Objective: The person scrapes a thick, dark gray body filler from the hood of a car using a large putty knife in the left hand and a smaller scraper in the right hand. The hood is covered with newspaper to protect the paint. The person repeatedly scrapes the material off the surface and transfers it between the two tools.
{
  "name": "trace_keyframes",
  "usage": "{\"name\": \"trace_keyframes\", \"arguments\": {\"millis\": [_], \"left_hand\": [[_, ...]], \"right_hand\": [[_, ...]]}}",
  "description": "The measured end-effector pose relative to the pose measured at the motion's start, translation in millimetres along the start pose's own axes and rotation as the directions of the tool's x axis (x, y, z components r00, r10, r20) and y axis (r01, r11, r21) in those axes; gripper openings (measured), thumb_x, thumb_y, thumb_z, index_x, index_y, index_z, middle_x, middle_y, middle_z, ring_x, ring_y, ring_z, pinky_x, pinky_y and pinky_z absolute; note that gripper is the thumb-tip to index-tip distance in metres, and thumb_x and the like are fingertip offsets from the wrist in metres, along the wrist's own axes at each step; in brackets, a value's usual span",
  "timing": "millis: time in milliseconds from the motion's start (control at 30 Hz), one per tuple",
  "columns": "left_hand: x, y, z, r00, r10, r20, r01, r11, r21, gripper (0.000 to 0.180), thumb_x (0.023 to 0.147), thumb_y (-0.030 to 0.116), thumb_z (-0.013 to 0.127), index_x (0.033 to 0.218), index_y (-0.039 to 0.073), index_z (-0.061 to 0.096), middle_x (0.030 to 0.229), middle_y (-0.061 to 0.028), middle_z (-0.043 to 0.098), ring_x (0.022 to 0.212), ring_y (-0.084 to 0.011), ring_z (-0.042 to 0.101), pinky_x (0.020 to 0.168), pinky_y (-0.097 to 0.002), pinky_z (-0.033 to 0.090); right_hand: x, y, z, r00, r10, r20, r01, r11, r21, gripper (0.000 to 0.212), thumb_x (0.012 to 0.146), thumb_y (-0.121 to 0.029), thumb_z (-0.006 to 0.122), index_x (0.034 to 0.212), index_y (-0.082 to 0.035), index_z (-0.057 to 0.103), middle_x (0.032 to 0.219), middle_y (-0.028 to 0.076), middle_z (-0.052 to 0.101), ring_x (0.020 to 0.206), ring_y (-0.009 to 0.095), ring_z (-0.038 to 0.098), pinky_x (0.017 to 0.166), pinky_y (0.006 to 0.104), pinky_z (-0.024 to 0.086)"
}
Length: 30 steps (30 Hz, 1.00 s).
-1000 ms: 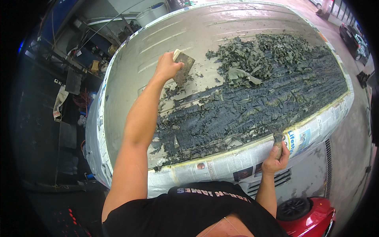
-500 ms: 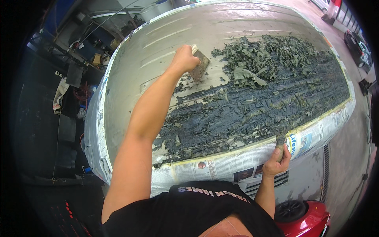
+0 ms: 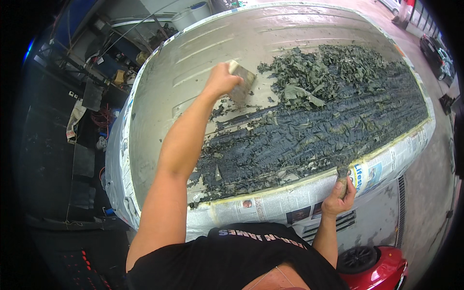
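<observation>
A vehicle roof panel (image 3: pixel 203 43) lies below me, its left part bare grey metal, its right part covered in wrinkled, blistered dark paint (image 3: pixel 309 135). My left hand (image 3: pixel 220 79) grips a flat scraper (image 3: pixel 241 87), blade pressed on the panel at the edge of the loosened paint. Peeled grey-green paint flakes (image 3: pixel 328 77) are heaped beyond the blade. My right hand (image 3: pixel 338 195) clutches the near edge of the roof, fingers over the newspaper masking (image 3: pixel 270 205) taped along the rim.
Newspaper masking wraps the panel's left side (image 3: pixel 116 159) too. A cluttered workshop area with tools and a blue frame (image 3: pixel 96 63) is at far left. A red car (image 3: pixel 382 268) stands below right; dark cars (image 3: pixel 435 48) are parked far right.
My left hand has pushed the scraper to the right across the panel. My right hand stays on the roof edge.
</observation>
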State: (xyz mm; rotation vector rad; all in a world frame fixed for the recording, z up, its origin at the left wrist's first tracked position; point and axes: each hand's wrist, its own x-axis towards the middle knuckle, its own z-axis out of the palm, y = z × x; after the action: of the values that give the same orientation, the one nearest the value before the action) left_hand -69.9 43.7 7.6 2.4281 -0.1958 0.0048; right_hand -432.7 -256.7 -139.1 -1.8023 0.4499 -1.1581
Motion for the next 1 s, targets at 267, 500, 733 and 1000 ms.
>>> {"name": "trace_keyframes", "arguments": {"millis": [267, 500, 733, 1000], "left_hand": [[3, -35, -23, 0.986, 0.165, 0.028, -0.167, 0.979, 0.118, 0.036, 0.075, 0.019, 0.081, 0.101, -0.004, 0.071, 0.088, -0.0244, 0.072, 0.085, -0.0349, 0.071, 0.078, -0.0448, 0.052], [26, -16, -29, 0.954, 0.228, 0.196, -0.265, 0.946, 0.186, 0.036, 0.075, 0.019, 0.081, 0.103, -0.003, 0.071, 0.087, -0.0241, 0.071, 0.083, -0.0353, 0.07, 0.078, -0.0443, 0.052], [15, -17, -26, 0.943, 0.268, 0.198, -0.308, 0.929, 0.205, 0.037, 0.075, 0.018, 0.081, 0.105, -0.001, 0.072, 0.088, -0.0228, 0.072, 0.084, -0.0352, 0.07, 0.079, -0.0435, 0.052], [15, -17, -6, 0.951, 0.243, 0.193, -0.266, 0.958, 0.106, 0.034, 0.076, 0.017, 0.081, 0.104, -0.001, 0.073, 0.083, -0.0168, 0.073, 0.075, -0.0243, 0.07, 0.072, -0.0397, 0.053]], "right_hand": [[-1, -2, 1, 1.0, 0.015, 0.012, -0.014, 1.0, -0.014, 0.039, 0.093, -0.018, 0.072, 0.121, 0.007, 0.064, 0.109, 0.019, 0.07, 0.097, 0.026, 0.067, 0.091, 0.0355, 0.052], [1, -6, 0, 1.0, 0.006, 0.017, -0.006, 1.0, -0.024, 0.038, 0.093, -0.016, 0.07, 0.122, 0.007, 0.064, 0.11, 0.018, 0.069, 0.097, 0.025, 0.066, 0.091, 0.0349, 0.052], [0, -1, -1, 0.998, 0.054, 0.034, -0.052, 0.997, -0.058, 0.039, 0.094, -0.017, 0.07, 0.123, 0.007, 0.063, 0.111, 0.019, 0.068, 0.098, 0.025, 0.066, 0.092, 0.0351, 0.052], [2, -6, 1, 0.999, 0.04, 0.019, -0.04, 0.999, -0.02, 0.039, 0.094, -0.017, 0.07, 0.123, 0.008, 0.062, 0.113, 0.019, 0.068, 0.099, 0.026, 0.066, 0.092, 0.0354, 0.052]]}}
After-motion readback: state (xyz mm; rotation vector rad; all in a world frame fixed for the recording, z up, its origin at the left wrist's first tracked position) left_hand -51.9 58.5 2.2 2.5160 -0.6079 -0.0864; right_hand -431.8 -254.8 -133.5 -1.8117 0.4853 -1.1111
